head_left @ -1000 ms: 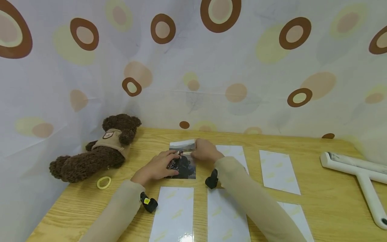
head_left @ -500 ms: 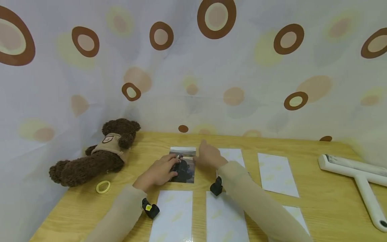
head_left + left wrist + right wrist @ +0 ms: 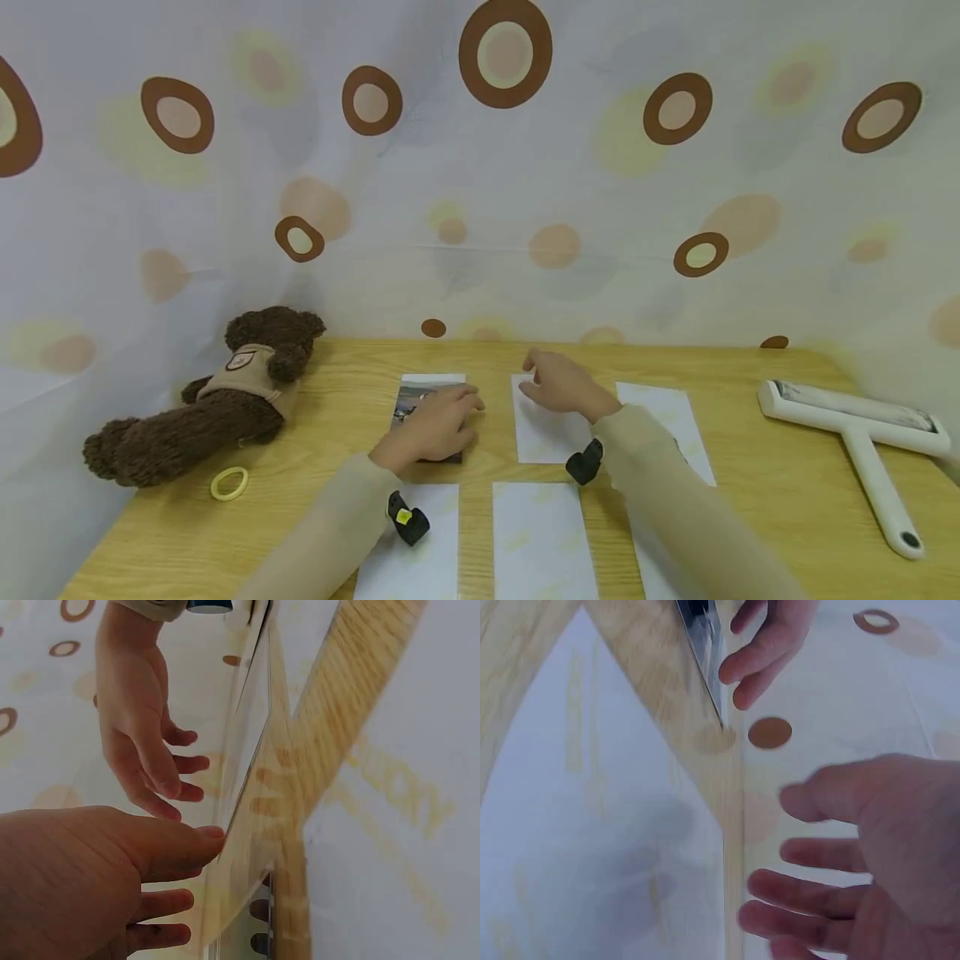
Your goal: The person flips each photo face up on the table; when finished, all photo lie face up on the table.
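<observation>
In the head view, a printed photo (image 3: 408, 398) lies face up at the back left of the paper rows. My left hand (image 3: 438, 423) passes over it with relaxed fingers, overlapping its right side and holding nothing. Right of the photo lies a white sheet with faint yellow lettering, its back side up (image 3: 543, 439). Over that sheet's upper part is my right hand (image 3: 562, 385), fingers loosely bent. The right wrist view shows the fingers (image 3: 810, 892) spread apart above the white surface, nothing between them. In the left wrist view, the thumb and fingers (image 3: 169, 904) hold nothing.
More white sheets lie around: one front left (image 3: 420, 550), one front middle (image 3: 540, 542), one back right (image 3: 675, 421) and one under the right forearm. A brown teddy bear (image 3: 247, 379) and yellow ring (image 3: 228, 483) lie left. A white T-shaped roller tool (image 3: 862, 442) lies right.
My right hand has left the photo and moved right over the neighbouring white sheet. The photo's raised far edge has gone flat. My left hand has shifted right, and the head view has turned slightly right.
</observation>
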A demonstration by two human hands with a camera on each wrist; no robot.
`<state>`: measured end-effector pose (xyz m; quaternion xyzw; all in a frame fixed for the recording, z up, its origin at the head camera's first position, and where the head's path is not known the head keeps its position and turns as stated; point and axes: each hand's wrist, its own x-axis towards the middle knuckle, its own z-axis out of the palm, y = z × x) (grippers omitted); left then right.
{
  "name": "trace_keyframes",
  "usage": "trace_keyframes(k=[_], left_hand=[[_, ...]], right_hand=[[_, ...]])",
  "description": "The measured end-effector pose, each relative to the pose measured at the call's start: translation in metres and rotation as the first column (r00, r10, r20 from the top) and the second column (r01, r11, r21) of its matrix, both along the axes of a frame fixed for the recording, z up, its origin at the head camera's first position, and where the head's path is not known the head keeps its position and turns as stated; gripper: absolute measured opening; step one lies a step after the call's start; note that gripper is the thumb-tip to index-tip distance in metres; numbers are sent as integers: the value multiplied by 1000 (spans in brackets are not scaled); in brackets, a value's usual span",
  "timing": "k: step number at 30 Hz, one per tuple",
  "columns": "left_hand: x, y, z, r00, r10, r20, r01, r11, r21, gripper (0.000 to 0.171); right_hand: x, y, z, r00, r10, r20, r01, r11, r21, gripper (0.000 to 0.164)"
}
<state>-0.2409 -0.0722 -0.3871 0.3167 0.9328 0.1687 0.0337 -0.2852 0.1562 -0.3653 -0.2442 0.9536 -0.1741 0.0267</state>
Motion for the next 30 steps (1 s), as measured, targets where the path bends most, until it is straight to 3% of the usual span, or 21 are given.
trace_keyframes(k=[5, 8, 13, 17, 23, 30], left_hand=[[0, 14, 4, 999, -20, 28, 20, 999, -27, 43], [-1, 21, 3, 999, -41, 22, 42, 999, -32, 43], [0, 37, -3, 998, -66, 24, 67, 997, -49, 43], [2, 46, -6, 999, -34, 42, 37, 997, -66, 45], [5, 50, -9, 998, 11, 65, -8, 999, -47, 46], [6, 54, -10, 996, 41, 80, -42, 999, 5, 46]], right_hand=[[-3, 17, -1, 991, 124, 52, -126, 991, 36, 52], [-4, 23, -2, 986, 154, 61, -157, 987, 42, 60], [-5, 32, -5, 988, 112, 104, -118, 991, 57, 79], [-7, 38, -9, 991, 64, 119, -74, 994, 81, 88], [-10, 44, -19, 993, 32, 116, -44, 994, 98, 93], [-11, 45, -18, 994, 20, 105, -32, 993, 118, 87]])
